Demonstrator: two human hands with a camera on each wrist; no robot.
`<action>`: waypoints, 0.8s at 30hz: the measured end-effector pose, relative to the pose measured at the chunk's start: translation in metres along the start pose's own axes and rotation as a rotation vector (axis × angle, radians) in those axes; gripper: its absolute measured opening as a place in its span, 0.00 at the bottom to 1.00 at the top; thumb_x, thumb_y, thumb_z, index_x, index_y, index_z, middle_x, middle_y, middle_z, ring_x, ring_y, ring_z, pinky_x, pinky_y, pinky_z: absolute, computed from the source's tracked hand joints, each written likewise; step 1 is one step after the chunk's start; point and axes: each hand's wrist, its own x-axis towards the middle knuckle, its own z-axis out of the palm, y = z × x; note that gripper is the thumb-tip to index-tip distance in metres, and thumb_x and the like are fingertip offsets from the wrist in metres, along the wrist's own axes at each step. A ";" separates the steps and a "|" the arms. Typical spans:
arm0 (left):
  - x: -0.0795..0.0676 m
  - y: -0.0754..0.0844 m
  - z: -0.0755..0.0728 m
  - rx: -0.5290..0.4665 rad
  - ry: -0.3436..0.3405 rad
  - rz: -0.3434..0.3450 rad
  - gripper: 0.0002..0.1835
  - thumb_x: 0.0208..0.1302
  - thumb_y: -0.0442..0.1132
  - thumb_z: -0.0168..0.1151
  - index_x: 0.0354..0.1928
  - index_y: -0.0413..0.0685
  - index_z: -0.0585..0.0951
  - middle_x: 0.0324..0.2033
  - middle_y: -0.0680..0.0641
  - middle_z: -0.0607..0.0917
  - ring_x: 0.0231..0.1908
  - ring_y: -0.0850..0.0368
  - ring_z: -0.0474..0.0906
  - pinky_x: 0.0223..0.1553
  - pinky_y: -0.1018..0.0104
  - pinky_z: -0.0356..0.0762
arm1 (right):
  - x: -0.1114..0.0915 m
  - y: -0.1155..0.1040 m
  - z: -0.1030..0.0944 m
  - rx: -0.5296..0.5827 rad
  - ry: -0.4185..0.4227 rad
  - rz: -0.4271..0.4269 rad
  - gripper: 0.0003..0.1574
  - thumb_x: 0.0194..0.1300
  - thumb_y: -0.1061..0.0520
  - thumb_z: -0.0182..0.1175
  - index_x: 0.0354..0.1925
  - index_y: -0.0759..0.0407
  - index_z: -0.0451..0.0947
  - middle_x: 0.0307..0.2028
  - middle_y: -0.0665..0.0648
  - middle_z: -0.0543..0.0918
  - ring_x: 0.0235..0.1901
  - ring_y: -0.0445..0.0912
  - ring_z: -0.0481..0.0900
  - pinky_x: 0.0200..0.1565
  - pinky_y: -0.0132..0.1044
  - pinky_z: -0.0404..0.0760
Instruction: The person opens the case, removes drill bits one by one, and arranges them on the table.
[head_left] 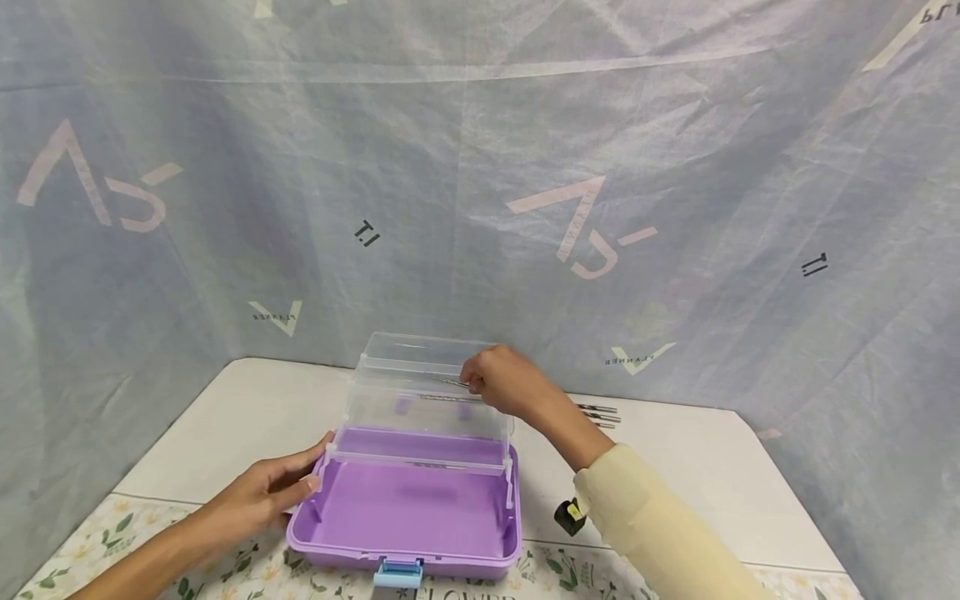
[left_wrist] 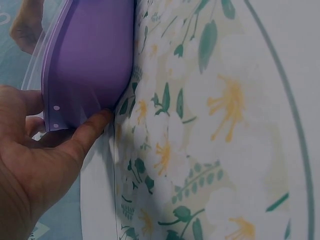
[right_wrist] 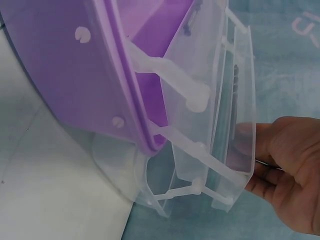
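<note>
A purple toolbox [head_left: 420, 517] stands open, its tiered clear plastic trays [head_left: 390, 377] raised at the back. My left hand [head_left: 262, 492] grips the box's left wall; in the left wrist view the thumb [left_wrist: 92, 130] presses along its outside. Over the top tray, my right hand [head_left: 510, 383] pinches a thin drill bit [head_left: 450, 382] that points left. Another drill bit [head_left: 450, 398] lies in the tray just below it. Through the clear plastic in the right wrist view, a spiral bit [right_wrist: 235, 82] shows beside the fingers. One more bit [head_left: 431, 466] rests in the lower tray.
Several drill bits [head_left: 600, 417] lie on the white table behind my right forearm. A small black object with a yellow label [head_left: 570, 517] sits right of the box. A light blue latch [head_left: 399, 572] hangs at the box front, over floral cloth [head_left: 240, 571]. Grey-blue fabric [head_left: 450, 208] hangs behind.
</note>
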 end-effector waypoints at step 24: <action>0.001 -0.002 -0.001 -0.014 -0.014 0.024 0.41 0.93 0.41 0.53 0.91 0.39 0.42 0.87 0.25 0.39 0.69 0.50 0.83 0.56 0.51 0.95 | -0.022 0.008 -0.008 0.015 0.101 0.006 0.17 0.74 0.77 0.63 0.53 0.66 0.92 0.44 0.61 0.90 0.50 0.57 0.90 0.52 0.45 0.94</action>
